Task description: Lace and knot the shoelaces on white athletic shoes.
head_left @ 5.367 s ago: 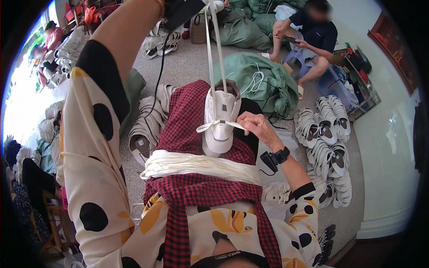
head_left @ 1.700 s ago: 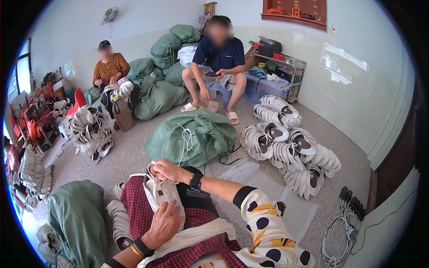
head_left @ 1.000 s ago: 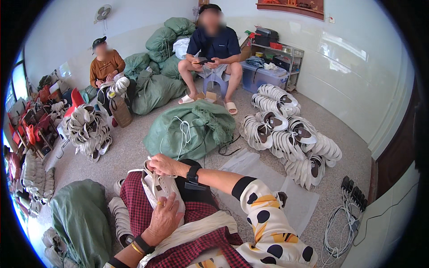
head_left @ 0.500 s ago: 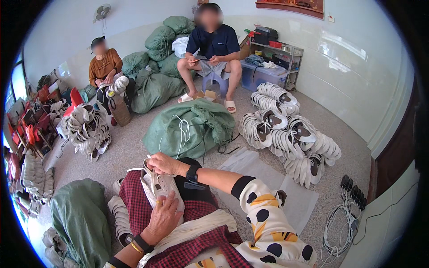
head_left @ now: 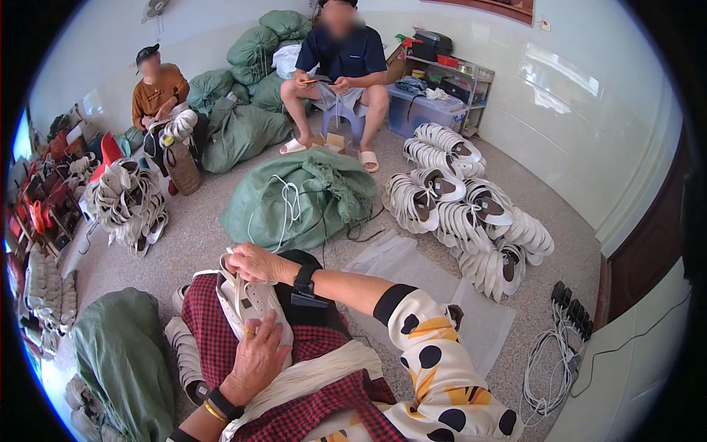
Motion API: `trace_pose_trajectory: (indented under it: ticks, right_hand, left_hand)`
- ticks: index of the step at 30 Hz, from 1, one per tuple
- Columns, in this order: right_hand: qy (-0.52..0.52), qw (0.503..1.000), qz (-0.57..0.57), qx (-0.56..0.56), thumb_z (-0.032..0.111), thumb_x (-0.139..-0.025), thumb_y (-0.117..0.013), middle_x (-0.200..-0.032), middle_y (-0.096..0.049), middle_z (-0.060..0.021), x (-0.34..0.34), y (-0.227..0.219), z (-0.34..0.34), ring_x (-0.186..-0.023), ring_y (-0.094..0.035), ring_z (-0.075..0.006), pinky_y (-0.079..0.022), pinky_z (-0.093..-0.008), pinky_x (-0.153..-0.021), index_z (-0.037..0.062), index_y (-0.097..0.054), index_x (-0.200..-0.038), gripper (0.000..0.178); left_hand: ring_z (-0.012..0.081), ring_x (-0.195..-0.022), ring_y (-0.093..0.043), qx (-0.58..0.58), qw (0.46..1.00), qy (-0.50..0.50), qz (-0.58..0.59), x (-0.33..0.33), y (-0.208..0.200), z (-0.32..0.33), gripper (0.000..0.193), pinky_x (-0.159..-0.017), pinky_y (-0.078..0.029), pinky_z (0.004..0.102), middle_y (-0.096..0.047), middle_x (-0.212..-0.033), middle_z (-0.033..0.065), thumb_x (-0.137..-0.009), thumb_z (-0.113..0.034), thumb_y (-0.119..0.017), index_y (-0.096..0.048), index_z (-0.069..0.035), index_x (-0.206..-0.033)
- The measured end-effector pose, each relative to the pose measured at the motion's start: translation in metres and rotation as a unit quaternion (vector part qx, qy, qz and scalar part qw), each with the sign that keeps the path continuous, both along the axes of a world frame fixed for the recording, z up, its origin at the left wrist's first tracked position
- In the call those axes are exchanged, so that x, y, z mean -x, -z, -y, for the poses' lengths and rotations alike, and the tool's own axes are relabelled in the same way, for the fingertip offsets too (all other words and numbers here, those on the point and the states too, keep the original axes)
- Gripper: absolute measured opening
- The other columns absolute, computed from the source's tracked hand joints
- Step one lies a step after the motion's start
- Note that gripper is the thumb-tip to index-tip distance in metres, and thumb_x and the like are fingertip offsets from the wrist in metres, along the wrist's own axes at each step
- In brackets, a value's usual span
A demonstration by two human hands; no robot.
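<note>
A pale shoe (head_left: pixel 261 300) lies on my lap, over a red-and-black checked cloth (head_left: pixel 205 313). At its upper end my right hand (head_left: pixel 259 263) is closed, pinching a light shoelace (head_left: pixel 228 267) between thumb and fingers. Further down, my left hand (head_left: pixel 254 362) lies over the toe end, its fingers stretched and a little apart, with the thumb not clearly visible. Part of the shoe's opening is covered by my right hand.
Past my knees sits a tied green sack (head_left: pixel 298 199). Rows of nested pale shoe uppers (head_left: pixel 460 214) lie to the right, near coiled cables (head_left: pixel 549 368). Another green sack (head_left: pixel 121 353) stands at my left. Two people sit opposite, one holding a phone-like object (head_left: pixel 318 79).
The view has shifted slightly, so the room's things appear further left and higher. Both hands stay at the shoe; my left fingers have shifted slightly on it.
</note>
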State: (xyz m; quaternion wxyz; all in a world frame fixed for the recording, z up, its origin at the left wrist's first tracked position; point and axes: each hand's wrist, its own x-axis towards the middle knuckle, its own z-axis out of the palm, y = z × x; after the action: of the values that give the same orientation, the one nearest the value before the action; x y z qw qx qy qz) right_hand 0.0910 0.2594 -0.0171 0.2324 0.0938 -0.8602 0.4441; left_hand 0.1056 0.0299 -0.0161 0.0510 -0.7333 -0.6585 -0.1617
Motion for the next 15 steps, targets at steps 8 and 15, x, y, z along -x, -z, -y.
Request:
trace_pose_trajectory:
  ticks: [8,15]
  right_hand:
    - [-0.073,0.989,0.003,0.127,0.019,-0.094,-0.046,-0.058,-0.041,0.0019,-0.002,-0.002,0.006,-0.045,-0.034,-0.0044,-0.026,-0.0249,-0.041,0.0009,-0.053,-0.073,0.028]
    - [-0.013,0.997,0.072,0.014,0.0,-0.071,-0.063,-0.068,-0.057,-0.0126,-0.001,-0.001,0.0,-0.061,-0.058,-0.0282,-0.047,-0.0364,-0.057,0.0003,-0.057,-0.081,0.012]
  left_hand:
    - [0.0389,-0.107,-0.049,0.002,1.0,0.009,-0.004,0.001,0.001,0.0,0.047,-0.092,-0.047,0.0421,-0.047,-0.133,0.0221,-0.074,-0.015,-0.075,-0.057,0.004,-0.113]
    - [0.0412,-0.11,-0.05,-0.016,1.0,0.006,0.009,0.003,0.01,-0.001,0.04,-0.09,-0.049,0.045,-0.05,-0.133,0.0192,-0.077,-0.015,-0.074,-0.06,0.0,-0.111]
